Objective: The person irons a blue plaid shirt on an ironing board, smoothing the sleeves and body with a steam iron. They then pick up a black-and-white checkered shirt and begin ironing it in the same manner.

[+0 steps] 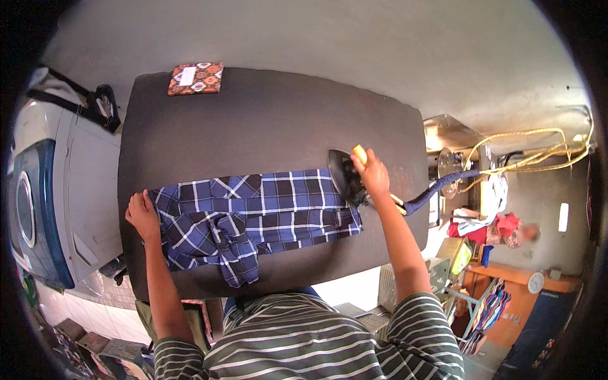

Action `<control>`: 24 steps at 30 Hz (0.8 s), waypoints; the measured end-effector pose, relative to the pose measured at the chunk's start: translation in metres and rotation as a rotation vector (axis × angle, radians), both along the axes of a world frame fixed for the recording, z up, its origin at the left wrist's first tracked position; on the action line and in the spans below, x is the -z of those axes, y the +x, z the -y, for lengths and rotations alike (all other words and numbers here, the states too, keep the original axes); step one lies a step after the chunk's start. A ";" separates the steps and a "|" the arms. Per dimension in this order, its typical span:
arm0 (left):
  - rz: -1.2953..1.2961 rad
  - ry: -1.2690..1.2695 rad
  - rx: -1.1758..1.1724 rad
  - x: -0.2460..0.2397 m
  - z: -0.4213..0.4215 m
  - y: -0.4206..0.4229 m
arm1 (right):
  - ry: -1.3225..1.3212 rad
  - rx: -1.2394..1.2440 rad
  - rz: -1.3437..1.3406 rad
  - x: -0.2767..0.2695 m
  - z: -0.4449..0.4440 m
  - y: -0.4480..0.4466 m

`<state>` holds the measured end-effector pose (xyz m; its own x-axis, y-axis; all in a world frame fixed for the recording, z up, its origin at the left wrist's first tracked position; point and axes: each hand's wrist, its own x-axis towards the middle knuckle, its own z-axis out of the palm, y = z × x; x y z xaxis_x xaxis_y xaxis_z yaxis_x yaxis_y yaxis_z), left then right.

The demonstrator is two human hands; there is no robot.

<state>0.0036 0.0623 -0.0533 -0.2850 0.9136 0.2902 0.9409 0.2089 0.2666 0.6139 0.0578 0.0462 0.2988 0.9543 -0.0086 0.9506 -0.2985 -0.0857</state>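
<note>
A blue, black and white plaid shirt (280, 199) lies folded lengthwise on a dark padded table (285, 118). One sleeve (240, 261) hangs bunched towards me from its left half. My right hand (373, 173) grips the yellow handle of a clothes iron (339, 171), whose dark soleplate rests at the shirt's right end, partly over the cloth. My hand and forearm hide some of the iron. At the opposite end, my left hand (143, 216) touches the shirt's left edge; its fingertips lie along the cloth, and whether they pinch it is unclear.
A patterned notebook (197, 78) lies at the table's far left. From the iron, a blue-wrapped cord (434, 190) runs right to yellow cable (527, 137). A washing machine (71, 190) stands left. Striped clothes (489, 308) hang at lower right; another person (508, 230) is behind, right.
</note>
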 end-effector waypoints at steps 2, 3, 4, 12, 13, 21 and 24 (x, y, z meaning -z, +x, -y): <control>0.011 -0.069 -0.043 -0.004 -0.002 0.000 | 0.044 0.050 0.010 0.008 0.008 0.031; 0.056 -0.094 -0.021 -0.008 -0.003 0.000 | 0.066 0.061 0.027 0.012 0.015 0.044; 0.104 -0.155 -0.035 -0.014 -0.005 0.000 | 0.044 0.122 0.044 0.011 0.026 0.055; 0.296 0.102 0.317 -0.112 0.024 0.022 | 0.349 0.036 0.282 -0.056 0.060 -0.008; 0.364 0.005 0.397 -0.122 0.032 0.027 | 0.401 -0.126 0.002 -0.059 0.062 -0.048; 0.352 -0.254 0.788 -0.136 0.034 0.040 | -0.184 -0.944 -0.593 -0.031 0.050 -0.291; 0.310 -0.307 0.839 -0.131 0.026 0.033 | -0.498 -0.991 -0.819 -0.068 0.053 -0.244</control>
